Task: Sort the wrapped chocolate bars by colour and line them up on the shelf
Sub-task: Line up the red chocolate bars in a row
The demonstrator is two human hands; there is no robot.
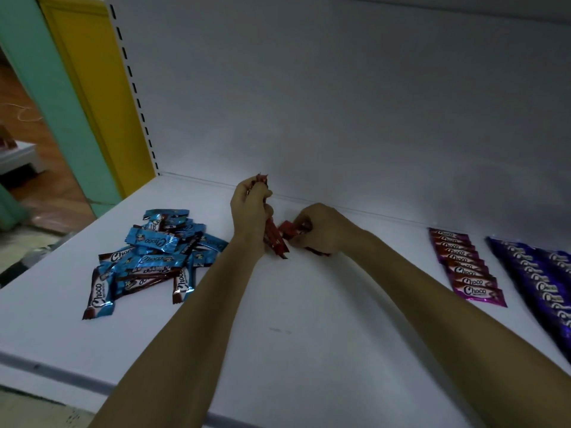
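Observation:
My left hand (249, 213) grips a bunch of red wrapped bars (276, 240) held upright near the back of the white shelf (278, 335); their ends stick out above and below my fist. Just to the right, my right hand (321, 227) pinches another red bar (289, 229) low over the shelf, with more red wrapper showing under its palm. A loose heap of blue Choco bars (154, 254) lies at the left. A neat overlapping row of magenta bars (466, 270) and a row of dark purple bars (543, 279) lie at the right.
The shelf's white back panel (340, 103) rises right behind my hands. A slotted upright (136, 88) and yellow and green panels stand at the left, with floor beyond. The shelf's front lip (61, 375) runs across the bottom left.

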